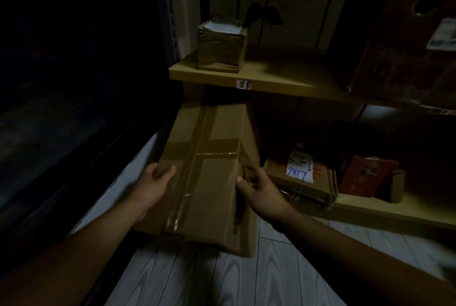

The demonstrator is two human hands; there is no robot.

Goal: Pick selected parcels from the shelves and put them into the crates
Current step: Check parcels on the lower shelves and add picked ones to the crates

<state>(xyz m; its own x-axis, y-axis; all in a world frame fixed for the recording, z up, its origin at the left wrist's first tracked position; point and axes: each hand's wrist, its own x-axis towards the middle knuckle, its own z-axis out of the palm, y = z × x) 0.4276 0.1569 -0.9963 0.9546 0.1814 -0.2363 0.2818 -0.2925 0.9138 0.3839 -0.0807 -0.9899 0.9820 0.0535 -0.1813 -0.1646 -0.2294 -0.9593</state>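
Observation:
A long brown cardboard parcel (207,172), sealed with crossed strips of clear tape, sticks out from the left end of the lower shelf over the floor. My left hand (150,187) grips its left edge, thumb on top. My right hand (259,189) grips its right edge. No crate is in view.
The upper shelf board (271,78) carries a small taped box (220,46) and a large dark box (407,58) at right. On the lower shelf (394,212) lie a flat box labelled 9817 (303,177) and a red parcel (365,175). Grey plank floor (246,281) below; dark wall at left.

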